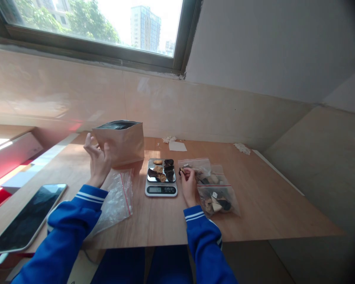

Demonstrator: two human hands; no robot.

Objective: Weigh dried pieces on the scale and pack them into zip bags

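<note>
Your right hand [189,186] pinches a small dark piece [181,171] between its fingers, just beside the digital scale [161,188]. Its tray holds dried pieces [161,170], and more lie in the zip bags [217,199]. Your left hand [98,161], fingers spread, is just beside the foil pouch [120,142].

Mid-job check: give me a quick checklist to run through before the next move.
1. The foil stand-up pouch stands upright, mouth open: ok.
2. The digital scale reading is legible: cannot tell, too small.
3. The dark and tan pieces lie within the steel tray: ok.
4. The right hand has its fingers on the small dark piece: ok.
5. The left hand touches the pouch: cannot tell.
6. The filled zip bags are sealed: cannot tell.
</note>
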